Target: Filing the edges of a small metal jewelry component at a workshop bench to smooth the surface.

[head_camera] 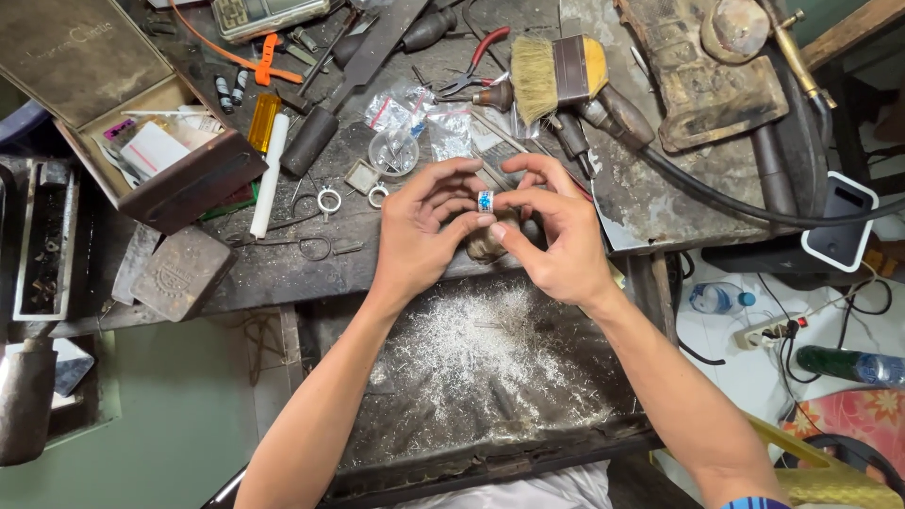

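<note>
Nearest the camera, a dark tray (pixel 471 415) dusted with pale metal filings hangs below the front edge of the worn, dark wooden counter (pixel 283 269). Both forearms reach out over it and meet above that edge.

Between the two hands sits a small silver ring with a blue patterned band (pixel 485 200). It lies between both grips, just as near to one as to the other, and appears to rest its lower side on a rounded brown wooden peg (pixel 485 247) that juts from the counter's front edge. The ring's flat band faces the camera; which way its opening points cannot be made out.

The left hand (pixel 419 231) pinches the ring's left side between thumb and curled fingertips, its grip closed on the metal. The right hand (pixel 556 236) presses the right side with thumb and forefinger, equally closed on the ring, the other fingers arched above.

Just beyond the hands lie clear plastic bags (pixel 424 118), a small round clear dish (pixel 393 151) and loose silver rings (pixel 329 199). Farther back rest a broad yellow-bristled brush (pixel 556 75), red-handled pliers (pixel 476 58) and an open brown cardboard box (pixel 156 151) to the left.
</note>
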